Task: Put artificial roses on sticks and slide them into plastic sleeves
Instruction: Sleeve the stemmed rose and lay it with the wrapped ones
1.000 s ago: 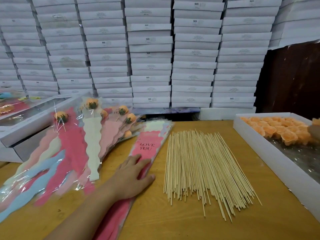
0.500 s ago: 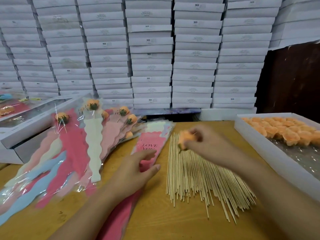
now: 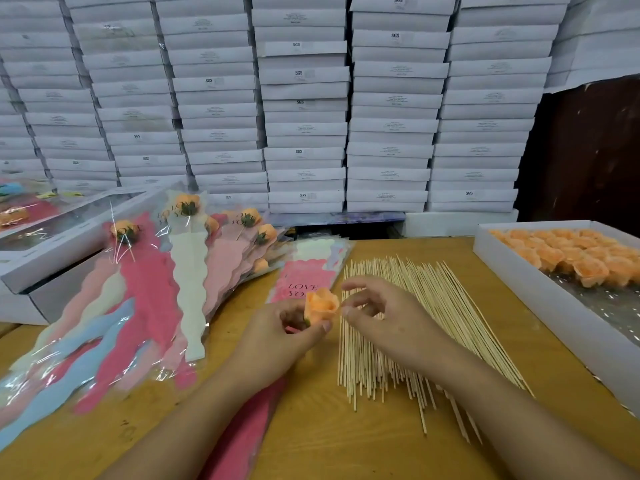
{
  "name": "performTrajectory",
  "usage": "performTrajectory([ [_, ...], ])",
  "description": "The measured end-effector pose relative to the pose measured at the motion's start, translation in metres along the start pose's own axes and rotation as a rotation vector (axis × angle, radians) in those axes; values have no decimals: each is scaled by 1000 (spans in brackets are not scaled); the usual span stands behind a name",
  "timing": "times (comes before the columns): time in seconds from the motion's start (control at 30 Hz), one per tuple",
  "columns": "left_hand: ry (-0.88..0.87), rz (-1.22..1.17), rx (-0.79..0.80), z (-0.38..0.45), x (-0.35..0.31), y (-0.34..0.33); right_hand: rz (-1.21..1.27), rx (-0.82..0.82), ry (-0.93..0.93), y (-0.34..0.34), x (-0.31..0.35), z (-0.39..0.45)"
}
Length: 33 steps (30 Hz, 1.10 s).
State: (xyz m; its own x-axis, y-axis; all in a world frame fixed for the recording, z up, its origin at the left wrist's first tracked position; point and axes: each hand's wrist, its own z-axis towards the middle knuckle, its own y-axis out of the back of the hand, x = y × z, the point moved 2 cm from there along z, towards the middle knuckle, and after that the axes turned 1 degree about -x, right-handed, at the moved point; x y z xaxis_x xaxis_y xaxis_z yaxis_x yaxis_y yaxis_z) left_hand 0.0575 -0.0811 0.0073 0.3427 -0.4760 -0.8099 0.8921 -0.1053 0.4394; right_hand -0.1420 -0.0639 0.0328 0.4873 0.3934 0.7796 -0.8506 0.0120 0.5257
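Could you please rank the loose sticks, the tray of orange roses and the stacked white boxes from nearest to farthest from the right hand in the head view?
From the right hand:
1. Loose sticks: directly beneath and around it on the table.
2. Tray of orange roses: off to its right, at the table edge.
3. Stacked white boxes: behind the table, along the back.

packing workshop | wall of stacked white boxes (image 3: 304,109) | bulk sticks (image 3: 415,323) | tray of roses (image 3: 575,254)

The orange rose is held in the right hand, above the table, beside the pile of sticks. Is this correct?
Not quite. The head view shows the orange rose in the left hand; the right hand holds nothing. It is above the table, beside the pile of sticks.
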Motion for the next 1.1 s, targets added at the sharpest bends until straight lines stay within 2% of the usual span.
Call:
performTrajectory([
  [0.07, 24, -18, -64, 2, 2, 5, -77, -100, -59, 15, -10, 1],
  [0.13, 35, -17, -116, 2, 3, 11, -310, -151, -154, 27, -26, 0],
  [0.23, 43, 0, -144, 2, 4, 15, -629, -105, -312, 33, -42, -2],
  [0.3, 52, 3, -142, 2, 5, 16, -673, -86, -355, 32, -44, -3],
  [0.6, 117, -34, -121, 3, 8, 14, -614, -154, -461, 32, -35, -6],
  [0.87, 317, -318, -122, 1, 5, 16, -384, -181, -481, 43, -35, -4],
  [1.1, 396, -606, -170, 4, 7, 21, -89, -158, -338, 38, -24, -5],
])
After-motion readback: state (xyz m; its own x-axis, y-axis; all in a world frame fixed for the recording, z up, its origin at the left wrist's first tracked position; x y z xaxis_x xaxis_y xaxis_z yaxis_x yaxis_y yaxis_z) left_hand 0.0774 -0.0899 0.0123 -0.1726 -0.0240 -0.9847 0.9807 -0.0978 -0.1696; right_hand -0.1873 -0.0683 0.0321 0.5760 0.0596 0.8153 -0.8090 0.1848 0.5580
